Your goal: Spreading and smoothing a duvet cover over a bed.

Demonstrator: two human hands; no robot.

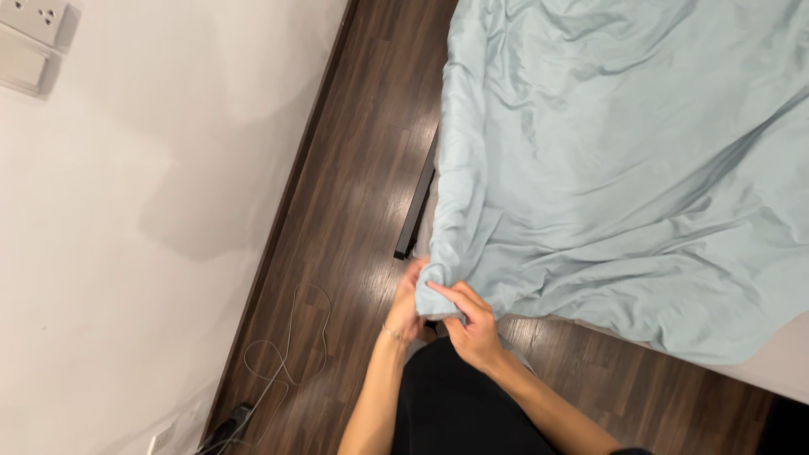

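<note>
A bedroom in a home: a bed (pixel 763 371) fills the right of the frame, spread with a rumpled pale blue sheet (pixel 624 168). Dark wood-plank flooring (pixel 354 211) runs beside it to a plain white wall (pixel 126 236) with sockets (pixel 38 17) at upper left, and a thin cable (pixel 291 337) lies looped at lower left.

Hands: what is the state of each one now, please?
Left hand: closed on the corner of the pale blue cotton bedsheet.
Right hand: closed on the same corner.

arms bare | left wrist (pixel 390 334): thin bracelet; clothing (pixel 459 404): black
</note>
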